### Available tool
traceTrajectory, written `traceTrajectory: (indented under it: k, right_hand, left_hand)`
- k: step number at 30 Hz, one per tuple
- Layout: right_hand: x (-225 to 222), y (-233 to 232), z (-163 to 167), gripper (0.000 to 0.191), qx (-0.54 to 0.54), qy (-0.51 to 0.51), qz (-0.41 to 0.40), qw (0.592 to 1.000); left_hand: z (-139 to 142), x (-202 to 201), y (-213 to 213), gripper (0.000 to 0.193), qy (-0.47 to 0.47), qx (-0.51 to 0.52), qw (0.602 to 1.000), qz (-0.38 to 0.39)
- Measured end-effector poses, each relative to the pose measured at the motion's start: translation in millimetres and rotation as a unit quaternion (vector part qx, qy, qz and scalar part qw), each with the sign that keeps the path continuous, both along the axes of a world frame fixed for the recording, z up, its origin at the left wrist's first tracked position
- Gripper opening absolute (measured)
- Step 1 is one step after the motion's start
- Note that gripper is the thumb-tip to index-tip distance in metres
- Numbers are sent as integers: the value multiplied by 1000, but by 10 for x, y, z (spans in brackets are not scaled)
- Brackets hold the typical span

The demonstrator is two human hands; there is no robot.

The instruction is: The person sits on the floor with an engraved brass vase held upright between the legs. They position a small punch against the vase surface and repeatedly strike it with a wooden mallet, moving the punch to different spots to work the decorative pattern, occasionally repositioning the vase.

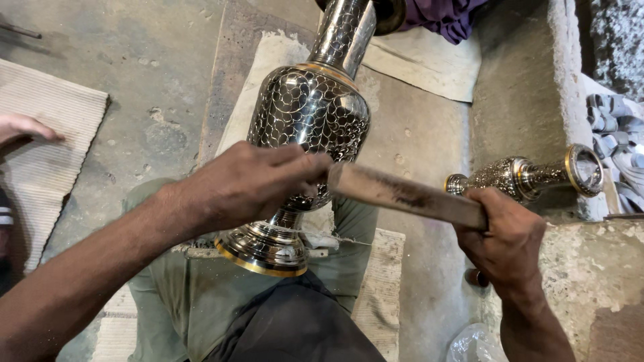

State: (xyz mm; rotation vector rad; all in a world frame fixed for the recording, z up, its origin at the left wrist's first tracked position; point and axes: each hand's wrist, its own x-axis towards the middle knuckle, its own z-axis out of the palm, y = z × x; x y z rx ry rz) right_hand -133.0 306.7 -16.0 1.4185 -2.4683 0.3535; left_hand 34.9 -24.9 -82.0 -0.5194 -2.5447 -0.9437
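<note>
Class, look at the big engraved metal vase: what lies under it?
The big vase lies over the person's lap, its base above green trousers, with a pale mat on the concrete beneath. The left hand covers its lower body, hiding what is there.

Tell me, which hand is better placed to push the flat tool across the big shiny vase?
Probably the right hand: it grips the flat tool by its end. The left hand only pinches its tip against the vase.

My left hand (248, 182) reaches in from lower left, forearm stretched out, fingers (305, 164) curled shut. My right hand (503, 234) comes up from lower right, fist clenched, knuckles up.
</note>
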Motion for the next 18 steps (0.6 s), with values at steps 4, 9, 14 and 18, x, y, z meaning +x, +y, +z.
traceTrajectory:
  k: [4, 9, 14, 18]
  right_hand:
    - [-98, 134, -119, 25, -45, -28, -18, 998]
    - [-115, 185, -283, 25, -80, -29, -14, 996]
    - [-8, 78, -392, 14, -295, -326, 1, 898]
    - [-64, 9, -324, 15, -212, -197, 75, 954]
  left_hand:
    - [35, 42, -28, 34, -7, 78, 997, 19]
    - [20, 17, -16, 56, -57, -6, 998, 21]
    - [-9, 14, 3, 54, 24, -12, 1000, 17]
    - [-23, 20, 18, 50, 29, -27, 999, 19]
